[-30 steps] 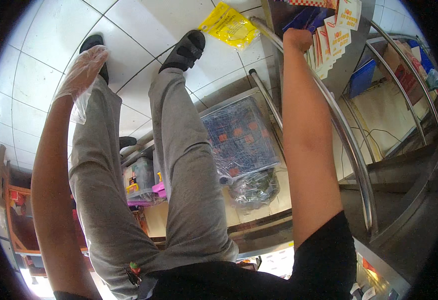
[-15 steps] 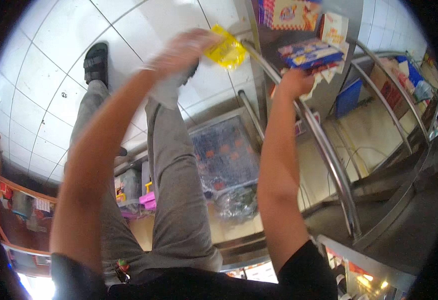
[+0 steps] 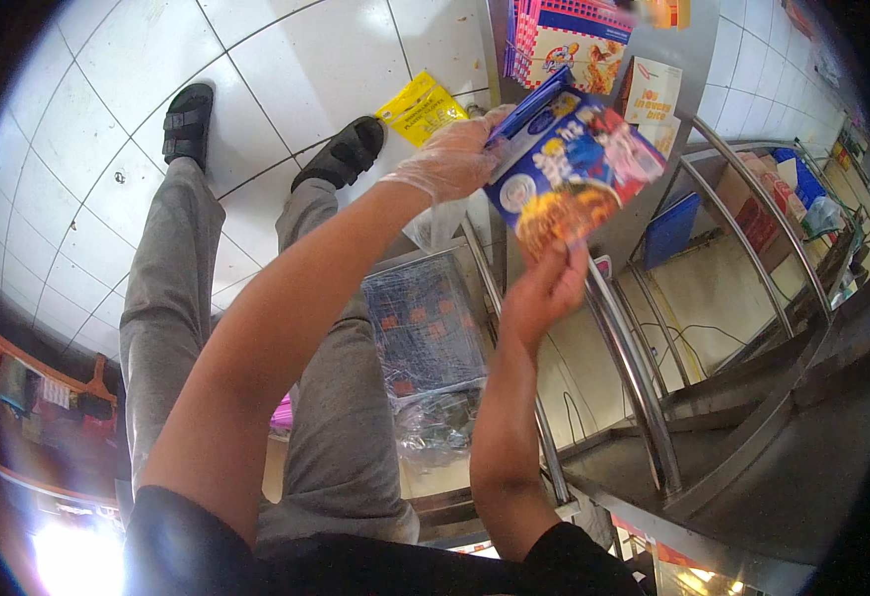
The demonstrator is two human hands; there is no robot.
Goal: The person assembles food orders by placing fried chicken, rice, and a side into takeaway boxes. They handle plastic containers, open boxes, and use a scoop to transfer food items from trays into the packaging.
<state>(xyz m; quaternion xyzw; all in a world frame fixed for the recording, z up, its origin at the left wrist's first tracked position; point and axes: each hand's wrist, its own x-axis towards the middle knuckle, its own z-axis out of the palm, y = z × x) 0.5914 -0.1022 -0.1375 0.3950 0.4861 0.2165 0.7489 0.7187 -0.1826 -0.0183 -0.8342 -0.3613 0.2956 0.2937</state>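
My left hand (image 3: pixel 455 159), in a clear plastic glove, is closed on the upper left edge of a blue printed food package (image 3: pixel 579 164). The package is flat, shows cartoon figures and food, and has layered blue edges at the top. My bare right hand (image 3: pixel 546 288) pinches its lower edge between thumb and fingers. Just beyond the left hand is a small yellow packet (image 3: pixel 420 107); I cannot tell whether that hand holds it. A stack of printed food cartons (image 3: pixel 579 50) with pink edges and a white printed paper sleeve (image 3: pixel 651 91) lie beyond, on a metal surface.
Bent metal rails (image 3: pixel 634 377) run along my right, beside a metal shelf (image 3: pixel 783 427). Below, a dark plastic-wrapped panel (image 3: pixel 425 318) is near my legs. A blue flat object (image 3: pixel 671 228) leans behind the rails. My sandals (image 3: pixel 341 151) are on white tiles (image 3: pixel 286 60).
My left hand has moved right and down from the yellow packet onto the blue package. My right hand has drawn the package nearer and left, and its printed face now shows.
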